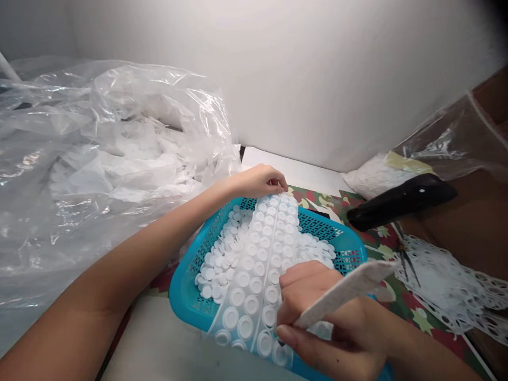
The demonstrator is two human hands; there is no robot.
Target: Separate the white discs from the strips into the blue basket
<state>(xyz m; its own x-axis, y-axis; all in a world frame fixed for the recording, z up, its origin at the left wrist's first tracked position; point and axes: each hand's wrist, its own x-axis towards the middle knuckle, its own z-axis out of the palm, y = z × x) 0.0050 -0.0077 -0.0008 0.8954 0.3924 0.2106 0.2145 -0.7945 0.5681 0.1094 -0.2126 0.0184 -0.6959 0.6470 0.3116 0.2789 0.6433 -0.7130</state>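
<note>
A translucent sheet of white round discs lies in rows across a blue plastic basket, which holds many loose white discs. My left hand grips the sheet's far edge at the basket's back rim. My right hand is at the near part of the sheet, with its fingers around a flat white strip like an emery board. The strip's tip points up and to the right, and its lower end is hidden in my hand.
A large clear plastic bag of white sheet scraps fills the left side. To the right lie a perforated white scrap, dark scissors, a black handle and a white-filled bag on camouflage-patterned cloth. A white wall stands behind.
</note>
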